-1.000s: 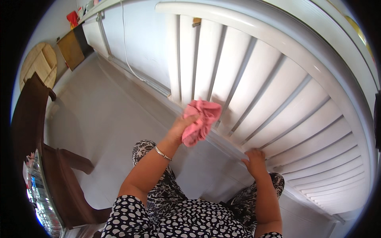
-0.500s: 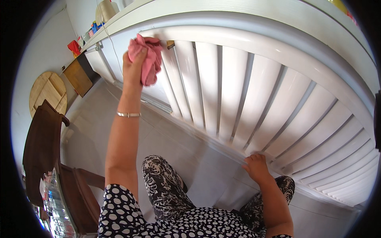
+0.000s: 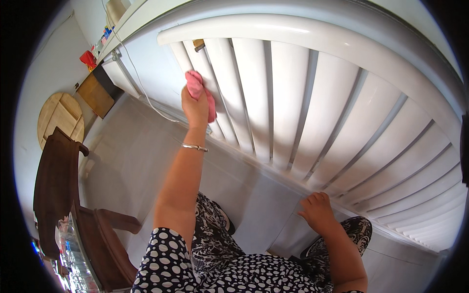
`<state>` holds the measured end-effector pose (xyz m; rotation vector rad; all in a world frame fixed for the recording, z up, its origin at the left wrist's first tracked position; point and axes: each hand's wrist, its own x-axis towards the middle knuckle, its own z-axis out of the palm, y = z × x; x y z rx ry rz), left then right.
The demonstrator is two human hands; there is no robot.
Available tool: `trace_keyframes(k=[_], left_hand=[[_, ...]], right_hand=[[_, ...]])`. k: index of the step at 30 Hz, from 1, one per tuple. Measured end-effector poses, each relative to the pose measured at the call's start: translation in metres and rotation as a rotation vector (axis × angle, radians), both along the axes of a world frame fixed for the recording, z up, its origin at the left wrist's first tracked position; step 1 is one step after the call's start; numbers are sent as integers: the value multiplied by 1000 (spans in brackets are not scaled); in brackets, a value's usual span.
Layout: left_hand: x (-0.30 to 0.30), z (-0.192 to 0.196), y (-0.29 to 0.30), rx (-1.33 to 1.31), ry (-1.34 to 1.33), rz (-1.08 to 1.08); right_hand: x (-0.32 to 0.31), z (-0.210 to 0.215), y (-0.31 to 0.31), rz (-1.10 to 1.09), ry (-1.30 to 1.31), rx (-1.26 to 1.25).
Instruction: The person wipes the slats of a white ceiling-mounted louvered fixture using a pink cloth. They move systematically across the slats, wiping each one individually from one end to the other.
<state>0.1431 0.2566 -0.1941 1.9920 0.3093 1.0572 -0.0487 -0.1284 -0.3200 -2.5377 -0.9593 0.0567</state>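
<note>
My left hand (image 3: pixel 195 108) is raised and shut on a pink cloth (image 3: pixel 197 86), which presses against the leftmost slats of a white column radiator (image 3: pixel 312 88). A thin bracelet sits on that wrist. My right hand (image 3: pixel 318 211) rests low against the radiator's bottom rail, fingers curled on it, holding nothing loose. Below me are my patterned trousers and a black top with white dots.
A dark wooden chair (image 3: pixel 58 180) stands at the left beside a table edge with glassware. A round wooden board (image 3: pixel 58 117) leans on the wall. A brown box (image 3: pixel 95 95) sits on the pale floor near the wall. A white cable (image 3: pixel 141 85) hangs down.
My left hand with the cloth rose from the radiator's lower middle to its top left, then came down a little along the left slats. My right hand stayed on the bottom rail.
</note>
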Motion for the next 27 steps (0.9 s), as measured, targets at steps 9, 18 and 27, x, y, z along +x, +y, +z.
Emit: trace_keyframes(k=[9,18,27], left_hand=[[-33,-134,29,-169,403,24],[-47,-179,49,-339,794,-8],[-35,-116,15,-250,453,30]], right_hand=[[4,-3,-1,8,0,-31],[14,-13,5,-9,36,-41],[17,-24,6,-12,132,-127]])
